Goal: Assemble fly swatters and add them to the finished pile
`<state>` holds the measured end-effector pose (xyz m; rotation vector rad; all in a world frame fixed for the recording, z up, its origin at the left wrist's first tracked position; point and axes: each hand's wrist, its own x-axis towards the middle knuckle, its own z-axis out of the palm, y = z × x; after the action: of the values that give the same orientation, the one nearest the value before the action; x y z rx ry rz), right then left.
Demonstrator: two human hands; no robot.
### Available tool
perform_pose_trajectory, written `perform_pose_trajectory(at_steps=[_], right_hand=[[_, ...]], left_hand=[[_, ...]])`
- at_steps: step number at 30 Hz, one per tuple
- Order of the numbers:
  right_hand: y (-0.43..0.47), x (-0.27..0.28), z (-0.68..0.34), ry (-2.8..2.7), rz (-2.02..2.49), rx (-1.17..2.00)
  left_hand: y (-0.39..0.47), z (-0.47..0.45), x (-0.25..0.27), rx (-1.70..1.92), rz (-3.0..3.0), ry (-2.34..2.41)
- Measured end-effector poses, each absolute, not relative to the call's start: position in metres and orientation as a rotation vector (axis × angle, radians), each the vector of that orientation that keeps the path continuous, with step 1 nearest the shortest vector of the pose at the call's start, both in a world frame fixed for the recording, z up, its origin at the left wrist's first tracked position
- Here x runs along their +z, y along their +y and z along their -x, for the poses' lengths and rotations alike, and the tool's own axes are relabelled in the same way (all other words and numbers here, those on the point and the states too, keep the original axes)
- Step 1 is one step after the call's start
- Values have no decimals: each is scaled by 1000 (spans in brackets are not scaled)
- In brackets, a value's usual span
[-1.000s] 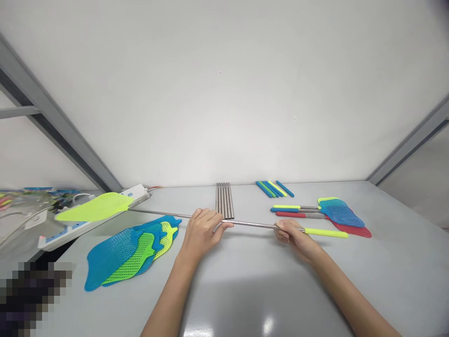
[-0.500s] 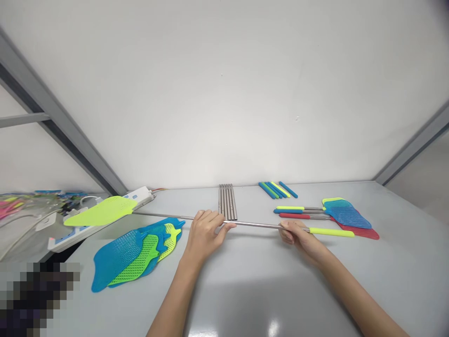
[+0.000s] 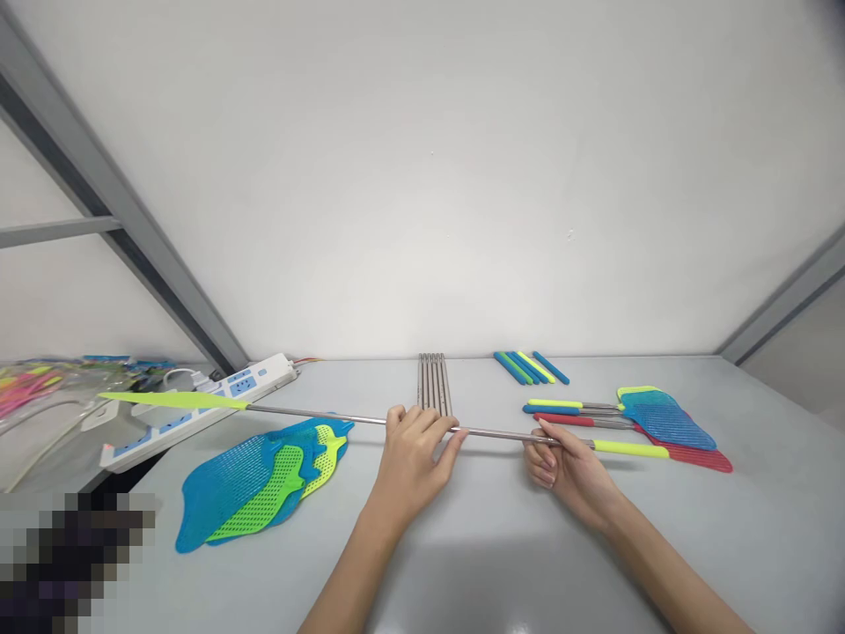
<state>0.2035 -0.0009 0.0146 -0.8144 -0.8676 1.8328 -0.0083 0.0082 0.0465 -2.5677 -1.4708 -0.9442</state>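
Observation:
A fly swatter with a long metal rod is held level above the table by both my hands. Its yellow-green head points left, seen nearly edge-on, and its yellow grip points right. My left hand is closed round the middle of the rod. Further right, my right hand pinches the rod just left of the grip. Beyond my left hand lie several bare metal rods, side by side. Loose swatter heads in blue, green and yellow overlap at the left.
Several coloured grip tubes lie near the wall. Swatters with rods and grips, including a blue-headed one, are stacked at the right. A white power strip and plastic bags are at the left, beside a grey frame post.
The swatter's head has turned from showing its face to nearly edge-on. My left hand has moved right along the rod, nearer my right hand. The camera view has shifted slightly.

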Motion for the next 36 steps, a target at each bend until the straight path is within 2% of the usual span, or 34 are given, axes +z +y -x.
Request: perform_pose_trajectory(at_steps=[27,36], right_hand=[[-4,12,-189,-952,797,1915],[0,-2,-192,-919,900,1697]], left_hand=[[-3,-19,29,-922,2628,-1425],[4,-15,31,-838,2648,-1481]])
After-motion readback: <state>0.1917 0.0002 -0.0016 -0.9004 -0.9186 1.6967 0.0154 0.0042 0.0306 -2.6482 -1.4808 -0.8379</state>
